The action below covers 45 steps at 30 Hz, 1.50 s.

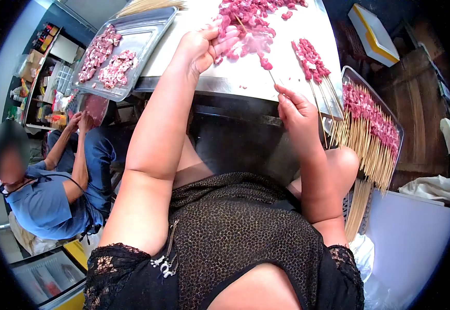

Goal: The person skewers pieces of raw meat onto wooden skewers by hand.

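My right hand [297, 107] pinches the lower part of a thin wooden skewer [271, 76] between thumb and fingertips. Red meat pieces [265, 62] sit near the upper end of that skewer. At the edge of a pile of raw meat chunks [251, 31] on the metal table, my left hand [207, 49] has its fingers stretched out and slightly apart, touching or just over the meat. Part of the pile is blurred, so I cannot tell whether a chunk lies under the fingers. To the right, several finished meat skewers [312, 61] lie side by side on the table.
A metal tray [155, 39] with meat heaps and bare sticks stands at left. Another tray [402, 129], stacked with meat skewers, stands at right above a bundle of bare sticks [358, 206]. A person in a blue shirt [49, 204] sits at left, hands near a reddish board [94, 107].
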### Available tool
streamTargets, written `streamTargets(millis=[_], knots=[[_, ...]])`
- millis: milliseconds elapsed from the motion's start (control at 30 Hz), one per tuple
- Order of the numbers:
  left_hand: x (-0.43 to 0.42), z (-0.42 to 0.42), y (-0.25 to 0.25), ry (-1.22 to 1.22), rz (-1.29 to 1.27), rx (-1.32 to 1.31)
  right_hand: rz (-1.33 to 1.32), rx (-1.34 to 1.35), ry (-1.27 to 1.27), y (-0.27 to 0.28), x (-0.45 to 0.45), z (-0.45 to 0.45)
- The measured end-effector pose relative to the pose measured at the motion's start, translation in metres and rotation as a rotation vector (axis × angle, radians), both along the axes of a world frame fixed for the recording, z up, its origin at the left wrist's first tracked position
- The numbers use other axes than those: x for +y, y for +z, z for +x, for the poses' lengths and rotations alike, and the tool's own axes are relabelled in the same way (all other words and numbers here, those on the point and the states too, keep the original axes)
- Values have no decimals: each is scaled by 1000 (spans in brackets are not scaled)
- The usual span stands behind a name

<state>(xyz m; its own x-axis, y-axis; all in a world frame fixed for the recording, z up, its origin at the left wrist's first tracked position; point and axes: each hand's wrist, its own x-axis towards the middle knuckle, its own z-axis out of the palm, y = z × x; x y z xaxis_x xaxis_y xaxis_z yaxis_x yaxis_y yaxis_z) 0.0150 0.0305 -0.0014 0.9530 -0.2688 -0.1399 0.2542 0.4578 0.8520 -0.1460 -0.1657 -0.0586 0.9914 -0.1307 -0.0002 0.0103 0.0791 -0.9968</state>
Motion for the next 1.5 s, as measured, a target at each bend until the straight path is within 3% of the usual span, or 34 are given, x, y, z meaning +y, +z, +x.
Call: streamTargets(millis=[233,300,433,1000,1067,1300,1500], knots=[[3,4,2,-158,-178,33,-115,-24,-49,3,-3,-1],[-1,1,1,-53,-97,-65,-144,-32,-42,2,-3,-2],[0,8,-5,42,-191,-119,-163,-41,33,-7,-2,-1],[-18,-6,-3,148,-349,-43,-134,-79,-30,-16,8,2],[-22,-8,-2,148,-344,-42,-276,-136,-72,-17,11,2],[-17,-12,0,-3,-138,-89,-347,-153,-86,-2,6,2],[-3,-12,10,-1,-212,-193,-331,-121,-77,2,2,0]])
